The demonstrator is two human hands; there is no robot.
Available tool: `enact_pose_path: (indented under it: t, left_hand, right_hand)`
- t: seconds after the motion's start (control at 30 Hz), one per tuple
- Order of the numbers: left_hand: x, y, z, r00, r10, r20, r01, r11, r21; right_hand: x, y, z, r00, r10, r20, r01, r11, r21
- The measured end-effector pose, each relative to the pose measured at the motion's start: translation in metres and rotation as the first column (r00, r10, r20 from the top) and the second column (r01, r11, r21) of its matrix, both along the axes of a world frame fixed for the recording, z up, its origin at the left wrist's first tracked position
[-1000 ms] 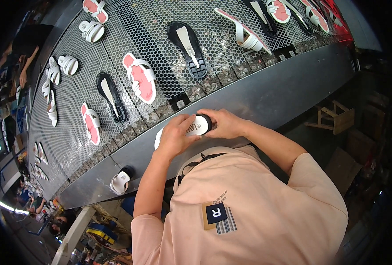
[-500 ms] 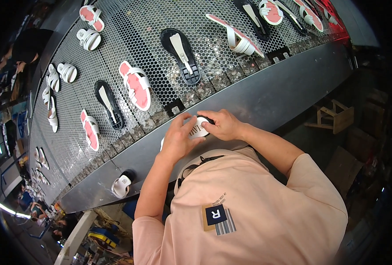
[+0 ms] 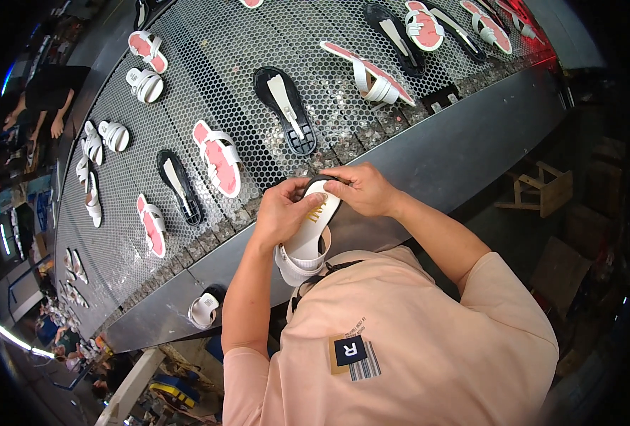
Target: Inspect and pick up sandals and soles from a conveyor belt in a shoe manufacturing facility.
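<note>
A white sandal [image 3: 304, 243] with a black sole edge is held in front of my body, over the metal edge of the conveyor. Its insole faces up, with gold lettering near the heel, and its wide white strap hangs toward me. My left hand [image 3: 284, 211] grips the heel end from the left, thumb on the insole. From the other side, my right hand [image 3: 366, 190] pinches the same end, its thumb pressed on the insole and its fingers around the black rim.
The mesh conveyor [image 3: 223, 71] carries several white strappy sandal uppers and black soles [image 3: 284, 110]. Another white sandal [image 3: 203, 310] rests on the metal ledge [image 3: 414, 167] at left. A wooden stool [image 3: 542, 190] stands on the floor at right. Another person's arm [image 3: 59, 117] shows at far left.
The sandal has turned in my hands, so its insole and strap now show below them. My left hand has shifted slightly, and both hands stay at the heel. The view has tilted slightly.
</note>
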State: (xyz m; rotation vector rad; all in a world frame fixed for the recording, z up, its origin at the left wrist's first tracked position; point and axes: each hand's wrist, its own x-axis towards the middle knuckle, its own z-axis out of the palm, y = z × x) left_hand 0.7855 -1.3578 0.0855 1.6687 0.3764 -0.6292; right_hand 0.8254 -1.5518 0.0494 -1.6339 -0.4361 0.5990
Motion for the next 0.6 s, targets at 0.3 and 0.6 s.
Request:
enact_pose_path:
  t: [0.3, 0.6]
  left_hand:
    - [0.015, -0.003, 0.003, 0.991, 0.127, -0.032, -0.126, 0.992, 0.024]
    - [0.028, -0.009, 0.003, 0.966, 0.259, 0.008, -0.259, 0.965, 0.042]
  right_hand:
    - [0.006, 0.005, -0.016, 0.910, -0.037, -0.413, 0.121, 0.976, 0.179]
    - [-0.027, 0.023, -0.032, 0.747, 0.144, -0.649, -0.059, 0.987, 0.151]
